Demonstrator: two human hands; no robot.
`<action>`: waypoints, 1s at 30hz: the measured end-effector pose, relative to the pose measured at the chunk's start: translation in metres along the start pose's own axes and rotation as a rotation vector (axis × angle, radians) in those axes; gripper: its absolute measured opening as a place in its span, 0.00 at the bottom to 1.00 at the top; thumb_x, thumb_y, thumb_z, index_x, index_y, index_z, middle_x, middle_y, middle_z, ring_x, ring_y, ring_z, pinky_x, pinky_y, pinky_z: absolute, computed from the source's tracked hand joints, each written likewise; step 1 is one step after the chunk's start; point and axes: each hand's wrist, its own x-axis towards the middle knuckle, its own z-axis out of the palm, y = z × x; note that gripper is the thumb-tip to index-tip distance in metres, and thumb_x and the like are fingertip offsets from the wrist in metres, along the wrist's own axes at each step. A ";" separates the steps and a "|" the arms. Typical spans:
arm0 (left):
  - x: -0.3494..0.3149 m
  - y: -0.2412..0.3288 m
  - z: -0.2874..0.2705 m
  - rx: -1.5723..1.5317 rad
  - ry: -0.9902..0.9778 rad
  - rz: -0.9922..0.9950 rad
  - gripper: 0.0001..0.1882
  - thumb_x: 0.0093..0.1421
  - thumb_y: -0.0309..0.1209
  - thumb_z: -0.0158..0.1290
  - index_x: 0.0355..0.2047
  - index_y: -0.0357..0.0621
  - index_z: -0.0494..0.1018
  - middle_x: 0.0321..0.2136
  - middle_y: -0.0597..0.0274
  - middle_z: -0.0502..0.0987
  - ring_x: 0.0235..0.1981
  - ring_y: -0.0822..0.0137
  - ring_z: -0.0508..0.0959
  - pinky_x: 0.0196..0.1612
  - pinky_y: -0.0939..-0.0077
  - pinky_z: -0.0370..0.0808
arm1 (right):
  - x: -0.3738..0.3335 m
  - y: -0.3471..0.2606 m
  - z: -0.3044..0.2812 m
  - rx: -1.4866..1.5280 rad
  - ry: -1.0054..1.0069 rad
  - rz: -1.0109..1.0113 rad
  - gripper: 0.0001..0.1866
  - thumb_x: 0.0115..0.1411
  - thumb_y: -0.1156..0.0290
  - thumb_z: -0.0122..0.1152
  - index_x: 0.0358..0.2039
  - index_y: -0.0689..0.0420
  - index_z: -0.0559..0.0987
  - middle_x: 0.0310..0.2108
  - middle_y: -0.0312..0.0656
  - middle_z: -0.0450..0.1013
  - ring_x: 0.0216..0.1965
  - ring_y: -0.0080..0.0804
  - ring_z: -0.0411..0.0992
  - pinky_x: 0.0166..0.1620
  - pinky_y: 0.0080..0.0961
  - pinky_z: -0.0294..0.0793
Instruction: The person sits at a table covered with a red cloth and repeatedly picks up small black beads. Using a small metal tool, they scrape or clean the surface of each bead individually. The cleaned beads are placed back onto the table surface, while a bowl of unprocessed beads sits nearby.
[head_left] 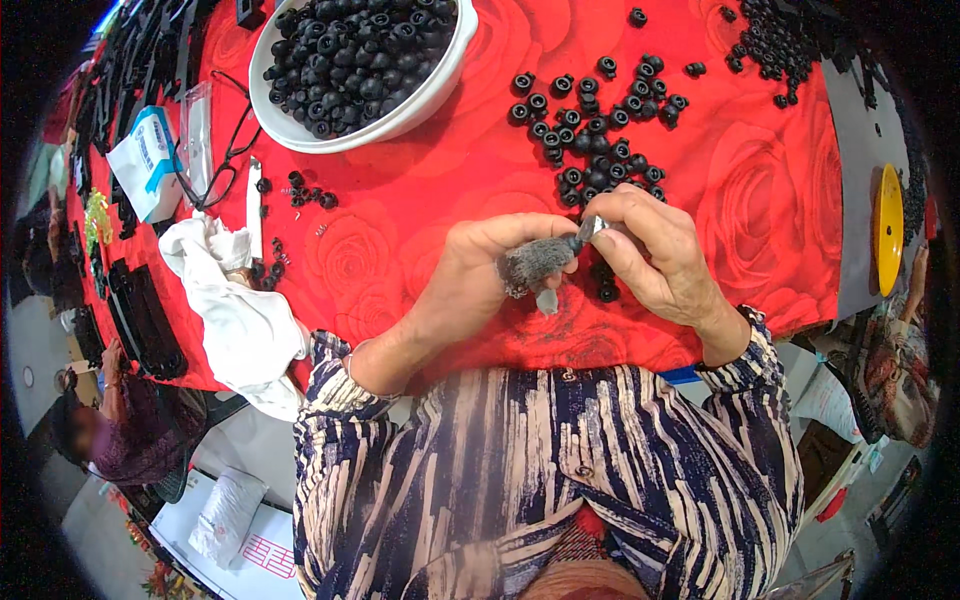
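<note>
My left hand (pixel 470 265) is closed in front of me, around a small black part (pixel 577 243) whose tip shows beside the thumb. A grey, fuzzy cover (pixel 540 262) lies over its fingers; I cannot tell how it is fastened. Close against it, my right hand (pixel 660 255) pinches a small shiny grey piece (pixel 592 228), its kind unclear, touching the black part. Just beyond my hands, several small black ring-ended parts (pixel 598 145) lie loose on the red rose-patterned cloth (pixel 480 180). A few more (pixel 606 290) sit beneath my right hand.
A white bowl (pixel 430 105) heaped with black parts stands at the far left. Nearer lie eyeglasses (pixel 222 180), a white cloth (pixel 245 330) and a blue-white packet (pixel 145 165). More small parts (pixel 775 45) cover the far right, with a yellow disc (pixel 888 230) beyond. Other people sit on both sides.
</note>
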 end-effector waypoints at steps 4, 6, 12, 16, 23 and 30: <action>-0.001 0.003 0.002 -0.018 0.011 -0.034 0.13 0.60 0.25 0.49 0.45 0.34 0.73 0.30 0.63 0.76 0.29 0.76 0.75 0.30 0.81 0.75 | 0.001 -0.002 -0.002 -0.020 -0.010 -0.010 0.07 0.56 0.76 0.54 0.35 0.63 0.72 0.23 0.46 0.66 0.24 0.41 0.68 0.26 0.31 0.66; -0.001 0.003 0.002 0.007 0.010 -0.034 0.12 0.60 0.25 0.49 0.44 0.34 0.73 0.29 0.63 0.76 0.28 0.76 0.75 0.30 0.81 0.75 | 0.001 -0.001 -0.003 -0.019 -0.020 -0.021 0.07 0.55 0.76 0.55 0.35 0.64 0.72 0.23 0.46 0.66 0.24 0.41 0.68 0.26 0.31 0.66; -0.001 0.003 0.001 0.010 0.014 -0.032 0.11 0.60 0.24 0.49 0.42 0.35 0.74 0.29 0.63 0.76 0.26 0.75 0.75 0.29 0.80 0.75 | 0.002 0.000 -0.004 -0.015 -0.040 -0.036 0.07 0.55 0.77 0.56 0.34 0.64 0.72 0.23 0.46 0.66 0.23 0.41 0.68 0.26 0.31 0.66; 0.001 -0.002 -0.002 -0.020 -0.014 -0.026 0.11 0.59 0.24 0.50 0.42 0.36 0.74 0.29 0.62 0.76 0.26 0.75 0.75 0.29 0.80 0.75 | 0.002 -0.001 -0.003 -0.007 -0.036 -0.041 0.07 0.54 0.77 0.57 0.34 0.64 0.73 0.23 0.46 0.67 0.24 0.41 0.68 0.26 0.31 0.66; 0.002 -0.009 -0.006 -0.056 -0.023 -0.043 0.11 0.59 0.22 0.48 0.42 0.36 0.75 0.29 0.62 0.76 0.27 0.75 0.75 0.29 0.80 0.75 | 0.002 0.004 -0.002 0.004 -0.067 -0.040 0.06 0.52 0.77 0.58 0.32 0.63 0.73 0.23 0.45 0.67 0.23 0.40 0.69 0.26 0.31 0.67; 0.010 -0.002 -0.009 -0.105 0.061 0.052 0.12 0.59 0.20 0.47 0.42 0.36 0.74 0.29 0.62 0.76 0.27 0.77 0.73 0.31 0.83 0.73 | -0.003 0.003 0.004 0.071 -0.110 -0.153 0.07 0.50 0.77 0.59 0.32 0.62 0.74 0.22 0.43 0.67 0.22 0.37 0.68 0.25 0.29 0.66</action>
